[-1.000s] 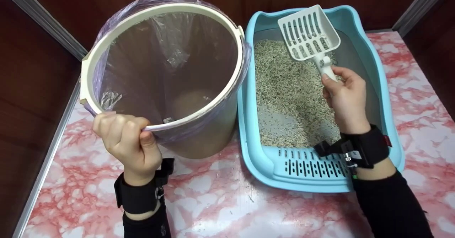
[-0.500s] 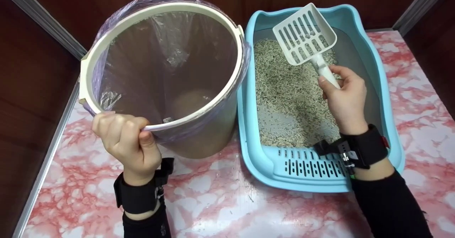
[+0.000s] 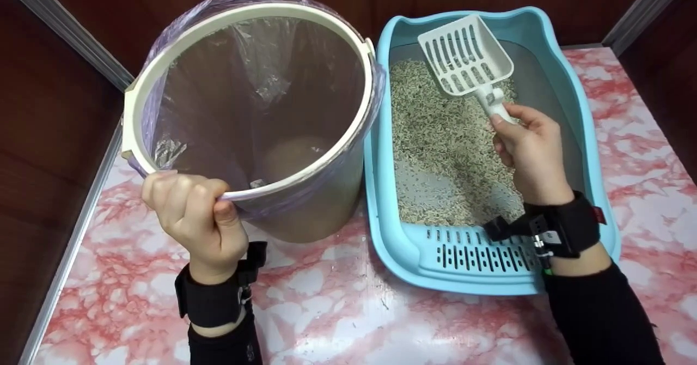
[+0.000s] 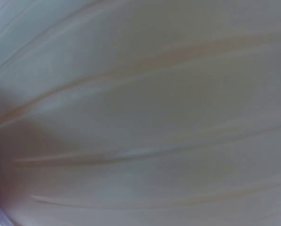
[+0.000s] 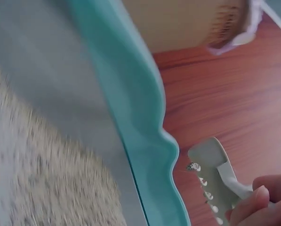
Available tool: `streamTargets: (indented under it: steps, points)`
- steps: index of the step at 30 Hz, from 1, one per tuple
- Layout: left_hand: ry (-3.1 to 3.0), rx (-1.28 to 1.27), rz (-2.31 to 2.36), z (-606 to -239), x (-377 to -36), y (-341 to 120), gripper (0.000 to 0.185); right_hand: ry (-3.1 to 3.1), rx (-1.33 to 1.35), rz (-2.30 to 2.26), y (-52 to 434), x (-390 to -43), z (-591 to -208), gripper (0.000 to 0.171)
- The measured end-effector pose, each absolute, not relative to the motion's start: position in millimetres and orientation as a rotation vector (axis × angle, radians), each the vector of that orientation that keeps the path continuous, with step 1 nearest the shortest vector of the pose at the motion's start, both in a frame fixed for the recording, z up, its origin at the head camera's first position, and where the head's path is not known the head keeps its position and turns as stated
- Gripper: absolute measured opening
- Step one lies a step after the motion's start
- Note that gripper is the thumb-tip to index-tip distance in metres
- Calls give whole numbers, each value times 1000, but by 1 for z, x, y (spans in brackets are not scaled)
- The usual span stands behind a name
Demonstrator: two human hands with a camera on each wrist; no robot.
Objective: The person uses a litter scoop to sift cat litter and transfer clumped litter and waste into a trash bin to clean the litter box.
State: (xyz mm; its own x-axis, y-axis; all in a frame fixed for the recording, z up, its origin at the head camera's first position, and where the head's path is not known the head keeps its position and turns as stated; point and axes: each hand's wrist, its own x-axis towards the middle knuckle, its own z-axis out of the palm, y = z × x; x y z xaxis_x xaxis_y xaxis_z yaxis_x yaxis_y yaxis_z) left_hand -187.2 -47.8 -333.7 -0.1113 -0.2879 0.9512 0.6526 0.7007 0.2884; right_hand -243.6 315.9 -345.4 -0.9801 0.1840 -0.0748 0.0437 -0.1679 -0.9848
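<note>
scoop (image 3: 466,55), white, slotted; held over far end of litter tray (image 3: 599,190), above pale litter (image 3: 446,147). long axis running from handle at near right up and away to blade at far left; blade tilted, slots facing up toward camera, apparently holding nothing but a stray grain or two. right hand (image 3: 531,155) closed round handle, thumb on top, directly behind and below blade; same grip seen in right wrist view, fingertips (image 5: 253,200) wrapped on scoop handle (image 5: 218,179) beside tray's blue rim (image 5: 145,122). bin (image 3: 245,109), lined with purple bag, just left of tray, touching or nearly touching its left wall; lies to left of scoop, across tray rim. left hand (image 3: 193,218) gripping bin's near rim, fingers curled over edge; farther from scoop than right hand. left wrist view filled by blurred pale bin wall, nothing more legible. versus half a second ago: blade lower and slightly nearer, a little rightward; hand shifted marginally right; bin and left hand unmoved.
</note>
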Motion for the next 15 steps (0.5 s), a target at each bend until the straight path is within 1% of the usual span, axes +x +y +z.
streamTargets:
  steps: [2,6,13,15]
  points:
    - [-1481,-319,-819,-334,-187,-48,67,-1819,-242,2552,321,-243,-346,11]
    - [-1480,-321,-820,-334,-187,-48,67,-1532,-260,2933,330,-243,-346,14]
    - [-1479,-322,-822,-334,-187,-48,67,-1141,-346,3270,339,-248,-348,11]
    - [-1480,-323,-822,-334,-187,-48,67,-1042,-343,3346,341,-249,-349,13]
